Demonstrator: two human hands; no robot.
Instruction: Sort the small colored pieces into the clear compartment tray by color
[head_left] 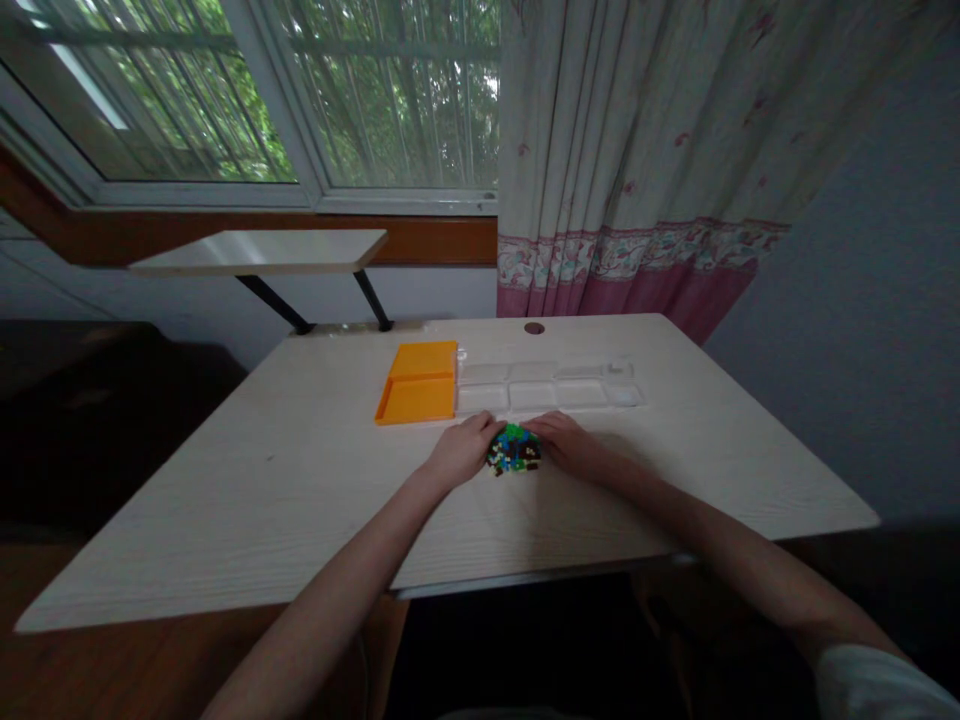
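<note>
The pile of small pieces [514, 452] mixes green, blue, dark brown and cream flecks, greenest at its 12 o'clock edge; from it, the two-part case [417, 402] at 10 o'clock is plain bright orange, and the compartment tray [508, 394] at 1 o'clock is colourless and see-through. Beneath, the tabletop [300, 490] is pale beige with faint wood grain. Farther off at 1 o'clock, the curtain [600, 130] carries small reddish motifs on off-white, then a patterned band above deep pink.

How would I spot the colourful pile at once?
On the pale desk below the window, look between the left hand and right hand. The pile mixes green, blue, brown and cream bits, unlike the plain orange tray and clear tray beyond.
</note>
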